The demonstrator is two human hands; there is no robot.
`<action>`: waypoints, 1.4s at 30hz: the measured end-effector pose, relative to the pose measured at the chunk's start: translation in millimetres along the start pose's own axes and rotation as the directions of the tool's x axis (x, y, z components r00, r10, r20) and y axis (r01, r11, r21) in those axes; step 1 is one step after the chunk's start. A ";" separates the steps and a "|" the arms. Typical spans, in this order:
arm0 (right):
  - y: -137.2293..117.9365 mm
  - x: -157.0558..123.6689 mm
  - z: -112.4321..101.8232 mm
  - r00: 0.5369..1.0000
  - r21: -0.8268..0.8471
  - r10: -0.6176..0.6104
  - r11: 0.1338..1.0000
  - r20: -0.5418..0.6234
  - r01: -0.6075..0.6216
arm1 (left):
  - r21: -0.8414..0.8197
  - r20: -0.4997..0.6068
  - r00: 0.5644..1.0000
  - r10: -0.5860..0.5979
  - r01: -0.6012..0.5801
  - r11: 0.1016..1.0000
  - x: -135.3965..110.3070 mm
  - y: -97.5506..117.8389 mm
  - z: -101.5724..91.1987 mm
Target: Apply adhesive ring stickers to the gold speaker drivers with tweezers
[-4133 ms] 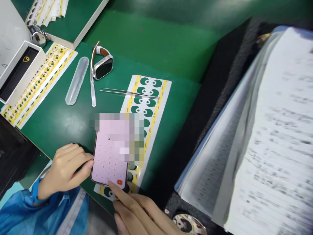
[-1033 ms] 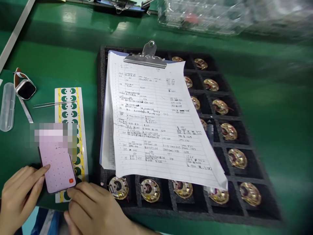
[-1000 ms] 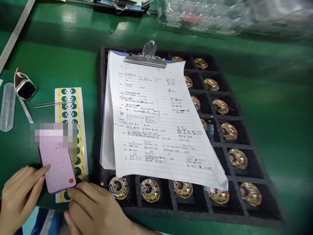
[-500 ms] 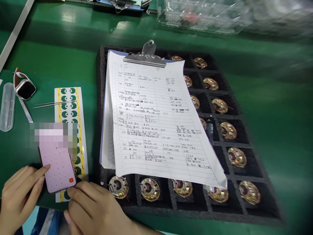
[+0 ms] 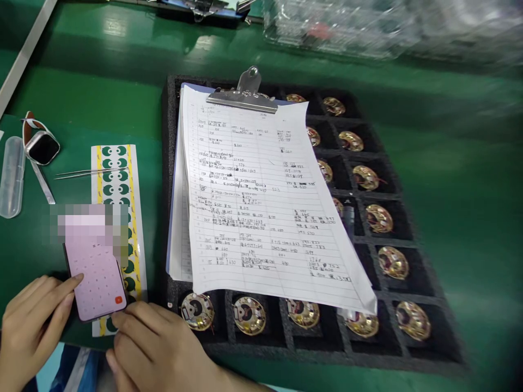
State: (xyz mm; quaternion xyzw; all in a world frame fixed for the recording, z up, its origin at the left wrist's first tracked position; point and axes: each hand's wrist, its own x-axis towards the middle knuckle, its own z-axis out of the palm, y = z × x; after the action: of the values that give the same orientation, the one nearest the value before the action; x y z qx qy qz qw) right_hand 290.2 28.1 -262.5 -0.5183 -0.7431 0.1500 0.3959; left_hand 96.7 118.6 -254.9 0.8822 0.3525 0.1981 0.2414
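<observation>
A phone [image 5: 96,280] with a pink calculator screen lies on the green mat, partly over a strip of green stickers [image 5: 118,190]. My left hand [image 5: 30,326] rests at the phone's left edge, fingers loosely curled and touching its side. My right hand [image 5: 159,348] sits just below the phone's lower right corner, a fingertip at its bottom edge. A clipboard [image 5: 249,92] with handwritten lined sheets [image 5: 261,201] lies on a black foam tray [image 5: 171,109] that holds several round gold parts [image 5: 249,314].
Tweezers [image 5: 87,173] lie across the sticker strip. A smartwatch [image 5: 41,148] and a clear plastic tube [image 5: 11,177] lie at the far left. Clear plastic packaging [image 5: 347,24] sits at the back of the green table.
Four seconds ago my view was tilted onto the phone and watch; now it faces the clipboard and tray. Over the last second both hands have stayed put by the phone.
</observation>
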 end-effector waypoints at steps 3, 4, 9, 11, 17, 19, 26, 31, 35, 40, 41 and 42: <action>0.4 0.2 -0.8 1.000 0.000 0.005 1.000 0.004 -0.005 | -0.005 0.001 1.000 0.016 -0.016 1.000 -1.0 -1.0 -0.1; 0.4 0.3 -0.8 1.000 0.000 0.005 1.000 0.001 -0.005 | -0.007 -0.001 1.000 0.020 -0.020 1.000 -1.5 -1.5 -0.2; 0.4 -0.1 0.9 1.000 0.002 0.002 1.000 -0.002 -0.002 | -0.004 -0.002 1.000 0.014 -0.014 1.000 -2.8 -2.3 -0.6; 0.2 -0.5 1.6 1.000 0.002 0.000 1.000 -0.007 0.000 | -0.002 -0.003 1.000 0.013 -0.013 1.000 -2.3 -1.4 -0.4; -0.6 -1.3 2.2 1.000 0.002 0.007 1.000 -0.024 -0.007 | -0.012 -0.005 1.000 -0.018 0.018 1.000 -0.3 1.2 0.4; -0.7 -1.5 2.2 1.000 0.003 0.007 1.000 -0.020 -0.007 | -0.007 -0.003 1.000 -0.022 0.022 1.000 -0.8 1.2 0.1; -1.2 -2.3 0.6 1.000 0.018 0.005 1.000 -0.009 -0.005 | 0.004 0.001 1.000 -0.013 0.013 1.000 -2.5 0.1 0.6; -1.1 -2.1 1.2 1.000 0.013 0.008 1.000 -0.014 -0.007 | 0.008 0.007 1.000 -0.005 0.005 1.000 -2.5 1.3 0.6; -1.2 -2.0 2.3 1.000 0.016 0.004 1.000 -0.014 -0.004 | 0.003 0.000 1.000 -0.025 0.025 1.000 -3.1 1.8 0.1; -0.5 -1.3 1.1 1.000 0.001 0.004 1.000 -0.007 -0.004 | 0.008 -0.003 0.999 -0.033 0.033 0.999 -3.5 1.0 -0.6; -0.4 -1.2 1.0 1.000 0.001 0.005 1.000 -0.010 -0.005 | 0.007 -0.008 0.999 -0.035 0.035 0.999 -3.4 1.0 -0.5; -0.3 -1.1 0.9 1.000 0.003 0.007 1.000 -0.013 -0.007 | 0.005 -0.013 0.999 -0.037 0.037 0.999 -3.3 1.1 -0.3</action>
State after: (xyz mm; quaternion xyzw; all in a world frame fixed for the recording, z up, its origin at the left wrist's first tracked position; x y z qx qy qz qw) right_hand 289.4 27.1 -263.4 -0.5213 -0.7383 0.1490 0.4011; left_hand 94.8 115.6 -254.6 0.8749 0.3707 0.1984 0.2405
